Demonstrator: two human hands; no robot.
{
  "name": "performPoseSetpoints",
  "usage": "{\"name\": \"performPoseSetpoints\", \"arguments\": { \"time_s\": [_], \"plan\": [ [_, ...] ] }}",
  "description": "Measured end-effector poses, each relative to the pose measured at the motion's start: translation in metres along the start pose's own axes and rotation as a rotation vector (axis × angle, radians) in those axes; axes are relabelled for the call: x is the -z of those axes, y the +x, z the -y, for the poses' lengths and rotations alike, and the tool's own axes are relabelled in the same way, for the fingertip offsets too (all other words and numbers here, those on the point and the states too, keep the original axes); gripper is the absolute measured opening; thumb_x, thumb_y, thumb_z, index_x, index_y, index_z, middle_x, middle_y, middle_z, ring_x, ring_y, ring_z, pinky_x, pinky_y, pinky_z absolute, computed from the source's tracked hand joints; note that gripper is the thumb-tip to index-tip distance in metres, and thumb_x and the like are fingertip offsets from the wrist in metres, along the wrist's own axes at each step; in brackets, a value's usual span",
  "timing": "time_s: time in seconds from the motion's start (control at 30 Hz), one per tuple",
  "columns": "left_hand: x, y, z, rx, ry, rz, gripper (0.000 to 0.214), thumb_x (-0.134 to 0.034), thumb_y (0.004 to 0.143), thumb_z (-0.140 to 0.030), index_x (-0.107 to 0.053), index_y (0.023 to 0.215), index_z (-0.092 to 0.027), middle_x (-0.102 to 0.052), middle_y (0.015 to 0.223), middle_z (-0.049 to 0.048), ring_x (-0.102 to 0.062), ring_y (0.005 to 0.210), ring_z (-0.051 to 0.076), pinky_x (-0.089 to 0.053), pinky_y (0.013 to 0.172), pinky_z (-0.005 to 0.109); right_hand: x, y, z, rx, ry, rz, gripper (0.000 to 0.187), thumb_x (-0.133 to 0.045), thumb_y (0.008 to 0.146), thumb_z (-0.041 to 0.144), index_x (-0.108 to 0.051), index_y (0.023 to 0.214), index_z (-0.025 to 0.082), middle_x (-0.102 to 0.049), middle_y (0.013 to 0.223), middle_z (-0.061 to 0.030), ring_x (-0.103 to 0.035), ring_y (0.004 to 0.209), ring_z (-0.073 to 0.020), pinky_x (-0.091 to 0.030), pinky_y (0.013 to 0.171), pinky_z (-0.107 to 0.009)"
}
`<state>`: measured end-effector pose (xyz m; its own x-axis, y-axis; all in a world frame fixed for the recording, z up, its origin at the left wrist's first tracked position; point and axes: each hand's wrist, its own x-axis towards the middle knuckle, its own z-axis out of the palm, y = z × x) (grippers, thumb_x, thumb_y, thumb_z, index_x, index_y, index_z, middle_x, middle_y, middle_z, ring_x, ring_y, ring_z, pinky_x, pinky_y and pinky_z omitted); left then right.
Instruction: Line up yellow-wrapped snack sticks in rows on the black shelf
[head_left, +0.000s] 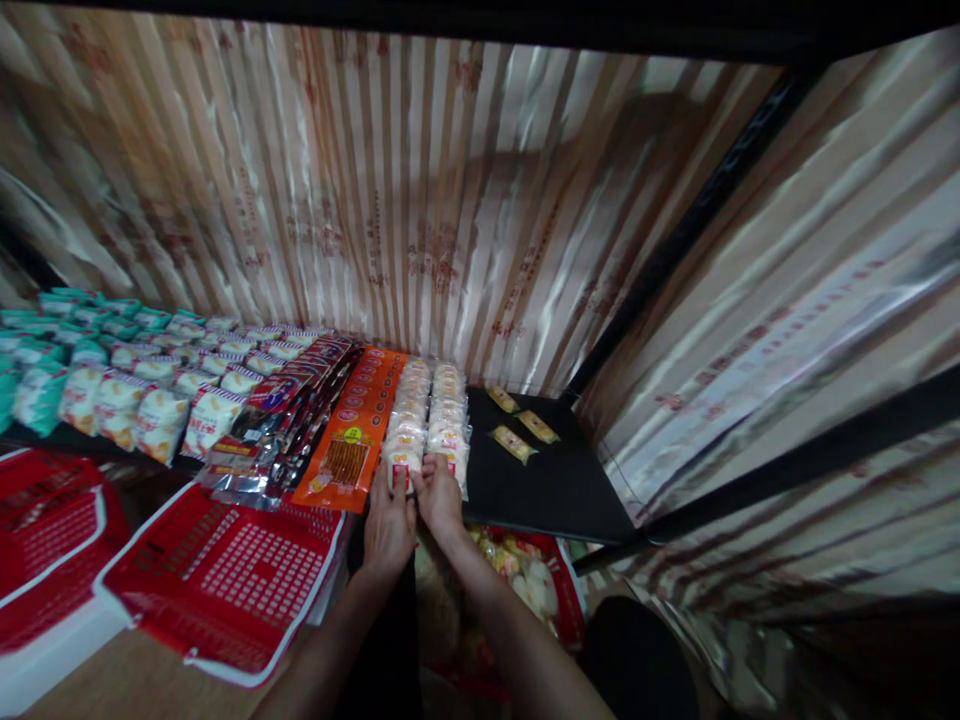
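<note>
Head view: front white packet (pixel 404 461) between left hand (pixel 390 532) and right hand (pixel 440 499).

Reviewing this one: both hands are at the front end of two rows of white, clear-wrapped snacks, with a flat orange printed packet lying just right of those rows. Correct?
Not quite: the flat orange printed packet lies just left of the two rows of white, clear-wrapped snacks, as the head view shows. The left hand and right hand are at the rows' front end.
</note>
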<state>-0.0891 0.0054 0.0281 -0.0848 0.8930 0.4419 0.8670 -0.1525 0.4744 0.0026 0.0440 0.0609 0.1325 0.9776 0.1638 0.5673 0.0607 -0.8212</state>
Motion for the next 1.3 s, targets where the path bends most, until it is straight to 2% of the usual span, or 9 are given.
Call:
{"name": "performPoseSetpoints", "arguments": {
  "time_s": [0.17, 0.33, 0.47, 0.7, 0.87, 1.07, 1.3],
  "plan": [
    [-0.008, 0.001, 0.004, -0.017, 0.008, 0.042, 0.05, -0.043, 0.08, -0.013, -0.043, 0.13, -0.011, -0.037, 0.141, 0.0165, -0.028, 0.134, 0.029, -0.033, 0.106, 0.046, -0.002, 0.002, -0.002, 0.096, -0.096, 0.008, 0.014, -0.045, 0.078, 0.02, -0.056, 0.087, 0.016, -0.063, 0.078, -0.0047, -0.059, 0.069, -0.0169, -0.048, 0.067, -0.029],
    [-0.004, 0.002, 0.001, -0.034, 0.042, 0.075, 0.047, -0.04, 0.083, -0.015, -0.045, 0.129, -0.007, -0.039, 0.139, 0.0199, -0.028, 0.134, 0.03, -0.032, 0.107, 0.045, 0.002, -0.009, 0.001, 0.22, -0.138, -0.024, 0.025, -0.042, 0.08, 0.014, -0.059, 0.099, 0.013, -0.059, 0.1, -0.0122, -0.057, 0.09, -0.0196, -0.048, 0.082, -0.033],
    [-0.002, 0.001, -0.001, -0.032, 0.057, 0.068, 0.044, -0.039, 0.085, -0.016, -0.047, 0.127, -0.009, -0.039, 0.139, 0.0168, -0.024, 0.135, 0.029, -0.032, 0.107, 0.046, 0.001, -0.02, -0.003, 0.294, -0.129, 0.046, 0.031, -0.037, 0.083, 0.013, -0.061, 0.103, 0.016, -0.058, 0.106, -0.0118, -0.056, 0.095, -0.0189, -0.049, 0.085, -0.034],
    [-0.002, 0.001, -0.001, -0.04, 0.106, 0.108, 0.045, -0.036, 0.085, -0.014, -0.045, 0.128, -0.008, -0.035, 0.142, 0.0176, -0.018, 0.137, 0.029, -0.033, 0.107, 0.045, -0.004, -0.021, -0.013, 0.3, -0.11, 0.1, 0.036, -0.036, 0.083, 0.011, -0.064, 0.105, 0.013, -0.06, 0.11, -0.0138, -0.057, 0.103, -0.0201, -0.048, 0.091, -0.035],
    [0.003, 0.002, -0.003, -0.087, 0.147, 0.156, 0.05, -0.038, 0.082, -0.012, -0.04, 0.131, -0.004, -0.032, 0.143, 0.0204, -0.015, 0.137, 0.031, -0.031, 0.107, 0.045, 0.006, -0.034, -0.02, 0.348, -0.054, 0.108, 0.034, -0.039, 0.081, 0.01, -0.066, 0.1, 0.016, -0.059, 0.115, -0.0119, -0.056, 0.106, -0.0187, -0.046, 0.095, -0.035],
    [0.003, 0.003, -0.004, -0.144, 0.133, 0.141, 0.06, -0.043, 0.073, -0.008, -0.036, 0.132, -0.002, -0.028, 0.145, 0.0205, -0.007, 0.138, 0.03, -0.027, 0.109, 0.047, 0.024, -0.053, -0.037, 0.366, 0.024, 0.009, 0.03, -0.039, 0.083, 0.013, -0.066, 0.096, 0.018, -0.061, 0.111, -0.011, -0.057, 0.104, -0.0174, -0.047, 0.093, -0.034],
    [0.0, 0.011, -0.005, -0.108, 0.093, 0.114, 0.057, -0.047, 0.073, -0.012, -0.039, 0.129, -0.002, -0.028, 0.143, 0.0218, -0.016, 0.137, 0.033, -0.03, 0.108, 0.047, 0.046, -0.069, -0.06, 0.314, 0.006, -0.043, 0.029, -0.039, 0.084, 0.017, -0.067, 0.094, 0.016, -0.062, 0.108, -0.0118, -0.059, 0.1, -0.018, -0.049, 0.089, -0.032]
  ]
}}
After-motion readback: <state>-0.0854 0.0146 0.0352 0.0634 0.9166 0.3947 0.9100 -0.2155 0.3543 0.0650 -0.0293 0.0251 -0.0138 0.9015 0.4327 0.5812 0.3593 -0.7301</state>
